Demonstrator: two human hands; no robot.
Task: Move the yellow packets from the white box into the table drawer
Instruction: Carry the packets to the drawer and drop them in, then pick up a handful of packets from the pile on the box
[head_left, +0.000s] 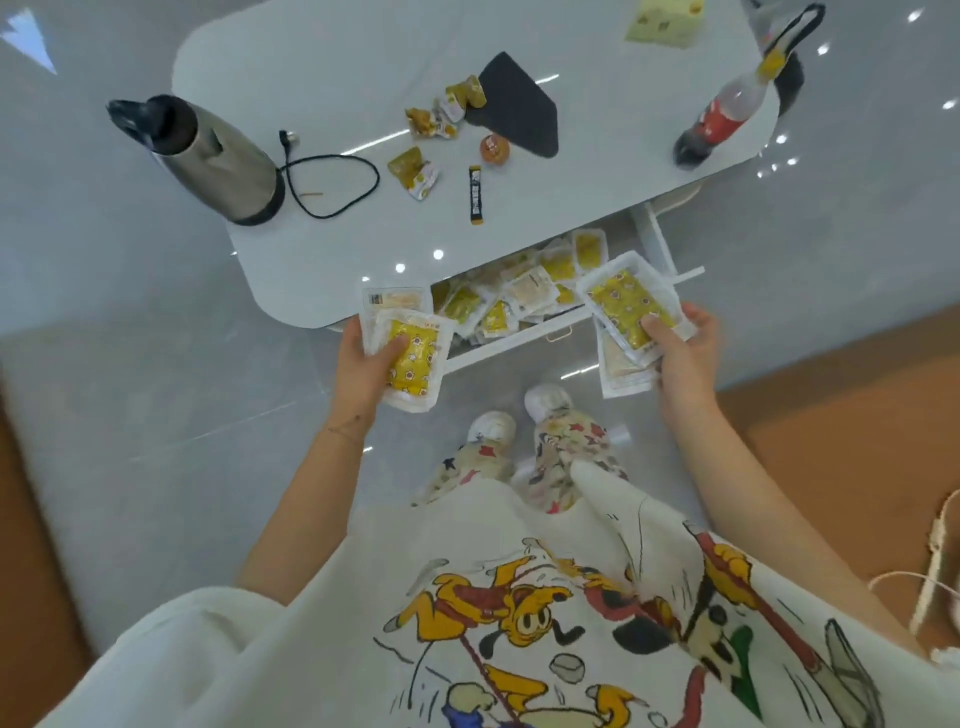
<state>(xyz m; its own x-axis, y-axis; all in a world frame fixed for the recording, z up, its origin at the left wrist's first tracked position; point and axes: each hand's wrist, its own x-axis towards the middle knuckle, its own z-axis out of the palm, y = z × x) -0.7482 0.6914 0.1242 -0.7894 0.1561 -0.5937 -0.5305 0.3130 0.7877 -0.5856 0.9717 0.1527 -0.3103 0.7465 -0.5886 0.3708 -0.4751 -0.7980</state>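
— What's the room like?
— Glossy grey floor (156, 364), a brown patch (857, 415) at the right, and a white table (597, 208) with its drawer (509, 340) pulled open
— Counts?
— On top: one kettle (218, 161), one bottle (722, 114), one black sachet (476, 195). The drawer holds a heap of packets (530, 291), too many to count
— The hands?
— Left hand (363, 369) grips two packets, thumb on top; right hand (680, 358) grips at least two above the drawer's right end
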